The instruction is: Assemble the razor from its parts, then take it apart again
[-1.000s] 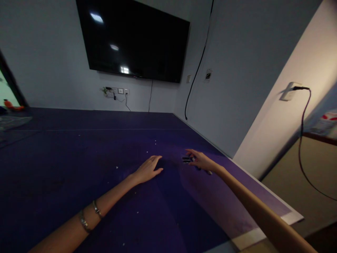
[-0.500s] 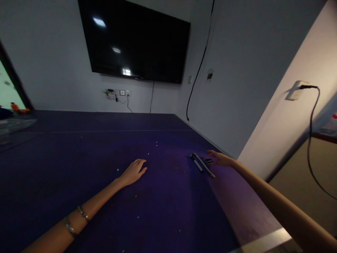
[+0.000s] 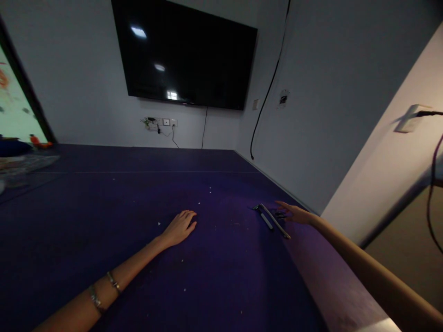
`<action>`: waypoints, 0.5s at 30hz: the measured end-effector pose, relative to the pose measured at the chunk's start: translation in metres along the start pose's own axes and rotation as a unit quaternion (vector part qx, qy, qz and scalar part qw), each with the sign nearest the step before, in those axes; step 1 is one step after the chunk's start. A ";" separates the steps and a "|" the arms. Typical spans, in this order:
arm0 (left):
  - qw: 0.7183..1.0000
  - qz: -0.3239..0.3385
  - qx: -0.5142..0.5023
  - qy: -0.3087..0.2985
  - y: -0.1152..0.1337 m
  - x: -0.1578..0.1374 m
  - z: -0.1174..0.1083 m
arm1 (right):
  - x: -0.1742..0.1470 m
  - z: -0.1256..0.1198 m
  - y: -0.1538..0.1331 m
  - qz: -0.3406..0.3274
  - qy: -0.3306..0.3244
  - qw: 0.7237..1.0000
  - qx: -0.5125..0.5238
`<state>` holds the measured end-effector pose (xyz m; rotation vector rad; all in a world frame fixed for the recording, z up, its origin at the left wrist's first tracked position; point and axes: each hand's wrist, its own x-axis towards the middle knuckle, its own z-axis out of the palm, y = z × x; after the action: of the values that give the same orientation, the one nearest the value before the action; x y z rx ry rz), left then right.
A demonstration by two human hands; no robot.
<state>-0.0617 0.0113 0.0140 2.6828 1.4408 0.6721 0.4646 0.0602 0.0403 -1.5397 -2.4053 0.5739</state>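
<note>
My left hand (image 3: 178, 228) lies palm down on the purple tabletop (image 3: 221, 276), fingers stretched out and holding nothing. On the right, my right hand (image 3: 294, 213) has its fingers apart beside a small dark object (image 3: 279, 215), which its fingers partly cover. Whether the fingertips touch that object I cannot tell. Just left of it lies a long, slim, slightly curved metallic strip (image 3: 276, 222). Next to the strip rests a grey-handled tool (image 3: 266, 220) with a small crosswise head, like a razor.
Small white specks (image 3: 210, 189) dot the tabletop. Clear plastic (image 3: 31, 162) and an orange item (image 3: 39, 142) are at the far left. A black television (image 3: 187, 55) hangs on the wall, and a loose black cable (image 3: 265, 101) dangles near the corner.
The view has turned slightly left, so the scene sits further right. My right hand has come closer to the small dark object, covering more of it. My left hand stays on the tabletop.
</note>
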 end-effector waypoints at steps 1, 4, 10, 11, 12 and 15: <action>1.000 0.000 0.000 0.001 0.000 0.000 0.000 | 0.000 0.000 0.000 -0.003 -0.002 1.000 0.001; 1.000 -0.002 -0.004 0.005 0.000 0.000 0.001 | 0.000 -0.001 -0.003 0.003 -0.003 1.000 -0.008; 1.000 -0.011 -0.015 0.007 0.001 0.001 0.001 | 0.006 -0.009 -0.014 0.052 -0.001 0.998 -0.042; 1.000 -0.011 -0.016 0.008 0.002 0.001 0.001 | 0.009 -0.010 -0.017 0.049 0.007 0.998 -0.043; 1.000 -0.010 -0.019 0.008 0.003 0.001 0.000 | 0.014 -0.011 -0.021 0.043 0.019 0.998 -0.042; 0.999 -0.010 -0.035 0.011 0.006 0.001 -0.003 | 0.034 -0.009 -0.038 0.029 0.059 0.997 -0.038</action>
<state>-0.0578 0.0086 0.0182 2.6119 1.4199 0.7383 0.4224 0.0784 0.0643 -1.6297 -2.3269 0.3942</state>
